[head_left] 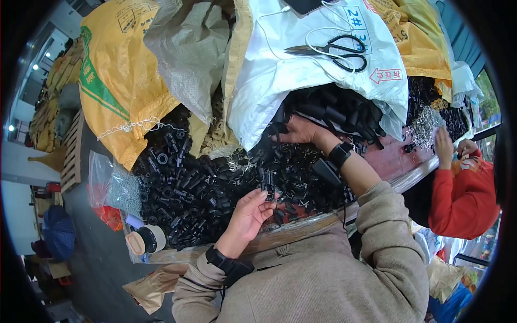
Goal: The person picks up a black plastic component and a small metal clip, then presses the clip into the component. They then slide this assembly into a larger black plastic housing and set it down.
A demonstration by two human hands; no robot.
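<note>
My left hand (251,213) is low over the pile, its fingertips pinching a small black plastic fitting (267,184) held upright. Farther off, at the mouth of the white woven sack (264,81), my right hand (298,131) has its thumb and fingers closed around a dark piece; its exact shape is hard to make out. Black tube-like sleeves (336,105) spill from that sack next to the right hand. A heap of black plastic fittings (186,194) spreads over the table on the left, and small metal clips (237,166) lie among the parts.
Black-handled scissors (328,52) and a white cable lie on the sack. Yellow sacks (121,70) stand at the far left. A lidded cup (146,240) and a bag of small screws (124,191) sit by the left edge. A co-worker in a red sleeve (458,202) works at the right.
</note>
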